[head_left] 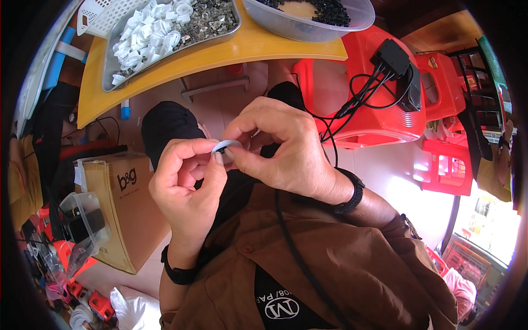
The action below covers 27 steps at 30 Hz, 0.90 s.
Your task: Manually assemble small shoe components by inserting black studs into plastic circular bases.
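Over my lap, my left hand (190,184) and my right hand (289,151) meet at a small curved white plastic piece (226,143). My left thumb and forefinger pinch it from one side. On the other side, my right thumb and fingers grip it too. A small black part (222,149) shows at its inner edge, partly hidden by the fingertips. Ahead on the table lies a metal tray (108,71) holding a heap of white plastic pieces (144,36) and many small greyish bits (210,23). Right of it stands a clear plastic tub (300,30) with small black parts (334,12).
The yellow table (264,48) has a curved near edge. A white perforated basket (102,15) sits at its far left. To the right, a red stool (379,118) carries a black device (391,56) with looping cables. A cardboard box (129,214) stands at left beside a clear bin (82,220).
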Motion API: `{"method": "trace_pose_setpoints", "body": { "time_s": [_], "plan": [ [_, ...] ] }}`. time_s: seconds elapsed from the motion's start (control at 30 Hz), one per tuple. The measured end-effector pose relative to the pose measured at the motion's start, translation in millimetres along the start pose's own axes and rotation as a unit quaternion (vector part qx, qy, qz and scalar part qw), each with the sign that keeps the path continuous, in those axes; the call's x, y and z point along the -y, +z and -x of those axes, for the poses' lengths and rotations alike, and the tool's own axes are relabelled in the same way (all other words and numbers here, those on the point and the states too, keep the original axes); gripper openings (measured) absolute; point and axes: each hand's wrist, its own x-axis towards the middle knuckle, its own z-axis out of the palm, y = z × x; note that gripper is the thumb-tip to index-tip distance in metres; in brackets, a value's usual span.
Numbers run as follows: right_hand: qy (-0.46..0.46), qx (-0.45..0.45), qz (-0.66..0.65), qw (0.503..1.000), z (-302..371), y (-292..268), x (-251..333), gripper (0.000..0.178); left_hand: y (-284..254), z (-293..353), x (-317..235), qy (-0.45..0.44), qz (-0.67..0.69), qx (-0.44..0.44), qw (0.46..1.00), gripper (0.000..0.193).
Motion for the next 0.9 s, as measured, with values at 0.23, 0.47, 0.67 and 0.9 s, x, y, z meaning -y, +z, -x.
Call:
{"method": "trace_pose_setpoints", "body": {
  "time_s": [0.23, 0.47, 0.67, 0.9],
  "plan": [
    [-0.01, 0.003, 0.003, 1.0, -0.2, -2.0, 2.2, 0.012, -3.8, -1.1, -1.5, 0.048, -0.043, 0.038, 0.997, 0.016],
    [0.003, 0.055, 0.03, 0.998, -0.8, -4.1, 3.9, 0.016, -1.9, 1.8, -3.2, 0.037, -0.061, 0.013, 0.997, 0.017],
    [0.018, 0.052, 0.0, 0.998, -4.0, 0.2, -3.9, 0.017, -3.2, 1.5, 9.2, -0.05, 0.071, -0.016, 0.996, 0.013],
    [0.029, 0.039, 0.006, 0.999, -2.6, 1.5, -3.2, 0.017, -4.1, 2.8, 9.6, -0.067, 0.103, -0.004, 0.992, 0.015]
  ]
}}
